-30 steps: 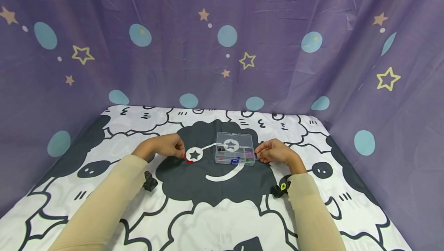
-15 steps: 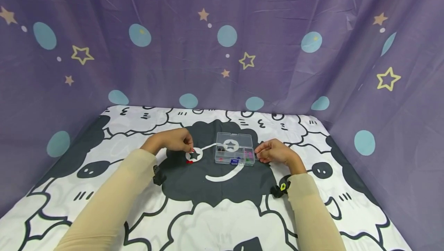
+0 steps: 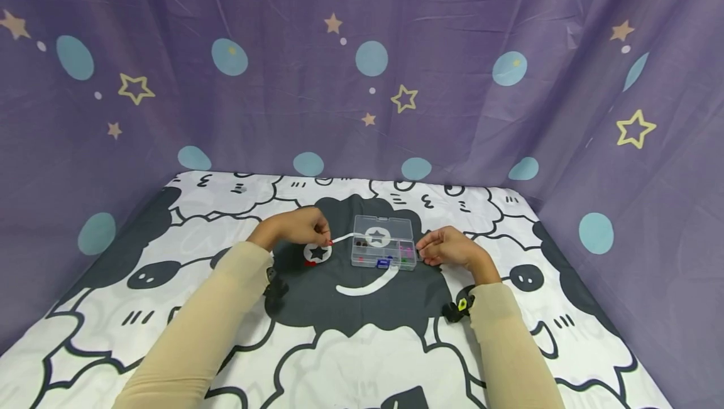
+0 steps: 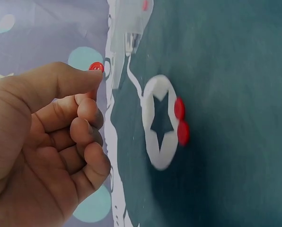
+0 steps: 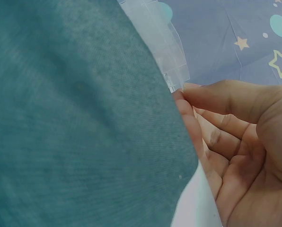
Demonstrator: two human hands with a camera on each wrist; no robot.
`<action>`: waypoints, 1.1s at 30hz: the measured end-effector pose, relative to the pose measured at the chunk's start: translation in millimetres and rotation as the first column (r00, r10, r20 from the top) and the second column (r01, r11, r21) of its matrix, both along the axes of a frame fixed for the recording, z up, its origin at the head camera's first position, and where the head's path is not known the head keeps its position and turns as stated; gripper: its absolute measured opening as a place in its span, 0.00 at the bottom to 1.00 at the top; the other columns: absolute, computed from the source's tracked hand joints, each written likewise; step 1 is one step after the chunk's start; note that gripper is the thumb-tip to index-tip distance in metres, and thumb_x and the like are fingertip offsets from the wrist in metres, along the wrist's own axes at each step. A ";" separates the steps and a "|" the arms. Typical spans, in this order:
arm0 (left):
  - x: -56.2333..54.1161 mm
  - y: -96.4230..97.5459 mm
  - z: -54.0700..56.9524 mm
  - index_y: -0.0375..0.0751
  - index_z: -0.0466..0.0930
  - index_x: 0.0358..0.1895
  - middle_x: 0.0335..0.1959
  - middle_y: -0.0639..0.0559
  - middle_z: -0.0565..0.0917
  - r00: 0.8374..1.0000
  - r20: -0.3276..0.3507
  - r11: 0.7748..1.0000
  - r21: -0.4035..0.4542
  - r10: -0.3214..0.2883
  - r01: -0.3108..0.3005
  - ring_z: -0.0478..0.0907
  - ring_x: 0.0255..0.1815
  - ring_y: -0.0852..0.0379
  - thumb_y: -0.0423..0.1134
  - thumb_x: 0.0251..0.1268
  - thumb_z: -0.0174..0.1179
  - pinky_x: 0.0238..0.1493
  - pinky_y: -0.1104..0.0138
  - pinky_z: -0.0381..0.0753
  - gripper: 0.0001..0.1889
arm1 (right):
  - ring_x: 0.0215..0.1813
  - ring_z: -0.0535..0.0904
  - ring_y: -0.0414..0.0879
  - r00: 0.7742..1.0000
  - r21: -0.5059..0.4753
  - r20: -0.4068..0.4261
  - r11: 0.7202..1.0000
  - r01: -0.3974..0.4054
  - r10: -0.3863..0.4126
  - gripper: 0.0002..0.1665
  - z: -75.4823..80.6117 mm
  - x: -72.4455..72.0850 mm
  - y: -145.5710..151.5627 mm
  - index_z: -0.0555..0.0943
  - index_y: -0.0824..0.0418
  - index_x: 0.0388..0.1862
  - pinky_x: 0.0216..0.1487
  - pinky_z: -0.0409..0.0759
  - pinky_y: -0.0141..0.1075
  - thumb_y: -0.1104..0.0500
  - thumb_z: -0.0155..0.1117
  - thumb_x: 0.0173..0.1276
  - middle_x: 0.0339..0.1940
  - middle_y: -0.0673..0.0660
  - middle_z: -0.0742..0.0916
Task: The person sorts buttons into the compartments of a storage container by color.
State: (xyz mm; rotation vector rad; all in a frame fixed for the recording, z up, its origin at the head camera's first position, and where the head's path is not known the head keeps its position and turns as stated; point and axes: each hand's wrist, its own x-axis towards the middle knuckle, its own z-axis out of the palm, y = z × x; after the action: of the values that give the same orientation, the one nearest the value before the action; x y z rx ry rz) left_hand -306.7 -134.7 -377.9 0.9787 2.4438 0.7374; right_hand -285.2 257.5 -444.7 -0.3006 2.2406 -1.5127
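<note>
My left hand (image 3: 301, 227) pinches a small red button (image 4: 96, 67) between thumb and forefinger, raised over the cloth, with the other fingers curled below. Two more red buttons (image 4: 183, 133) lie side by side at the edge of a printed white circle with a star. A clear plastic compartment box (image 3: 378, 254) stands to the right, its lid (image 3: 383, 227) tipped back. Several small coloured pieces, among them red, pink, blue and green ones, show inside. At the box's right side, my right hand (image 3: 449, 247) holds its edge with thumb and fingertips (image 5: 190, 90).
A cartoon-printed cloth (image 3: 362, 308) in white and dark grey covers the table. Behind it and at both sides hangs a purple curtain (image 3: 294, 114) with stars and blue dots. Black wrist mounts (image 3: 275, 289) sit below each hand.
My left hand has moved right toward the box, carrying the red button across the printed circle. The right hand and the box have stayed in place.
</note>
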 end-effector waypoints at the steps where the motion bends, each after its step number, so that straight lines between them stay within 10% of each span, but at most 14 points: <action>1: 0.4 2.2 -0.1 0.35 0.87 0.32 0.24 0.49 0.81 1.000 -0.004 1.000 0.006 -0.004 0.004 0.66 0.21 0.62 0.31 0.67 0.63 0.27 0.67 0.67 0.06 | 0.33 0.84 0.45 1.000 0.001 -0.001 1.000 0.000 0.000 0.13 0.4 0.3 0.2 0.82 0.76 0.50 0.37 0.84 0.36 0.70 0.64 0.69 0.33 0.56 0.89; 17: 1.7 37.4 -11.3 0.43 0.81 0.23 0.16 0.59 0.68 1.000 -0.010 0.999 0.034 -0.019 0.020 0.61 0.16 0.63 0.32 0.68 0.62 0.24 0.68 0.64 0.12 | 0.33 0.84 0.45 1.000 0.005 -0.001 1.000 0.003 -0.003 0.13 3.2 4.1 1.0 0.83 0.75 0.50 0.38 0.84 0.36 0.69 0.64 0.69 0.33 0.56 0.89; 33: 1.5 48.9 -13.3 0.42 0.88 0.33 0.24 0.55 0.82 1.000 -0.008 0.999 0.027 -0.019 0.019 0.68 0.21 0.62 0.32 0.68 0.65 0.27 0.69 0.68 0.05 | 0.34 0.84 0.45 1.000 0.000 -0.014 1.000 -0.002 0.002 0.13 4.6 4.1 0.7 0.82 0.76 0.50 0.39 0.85 0.36 0.70 0.64 0.70 0.34 0.56 0.89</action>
State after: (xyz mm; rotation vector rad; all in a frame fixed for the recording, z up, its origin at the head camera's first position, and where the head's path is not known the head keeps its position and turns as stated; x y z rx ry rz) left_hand -305.2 -85.8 -391.2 1.0156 2.4339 0.7640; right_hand -281.1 258.2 -440.1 -0.3139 2.2505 -1.5147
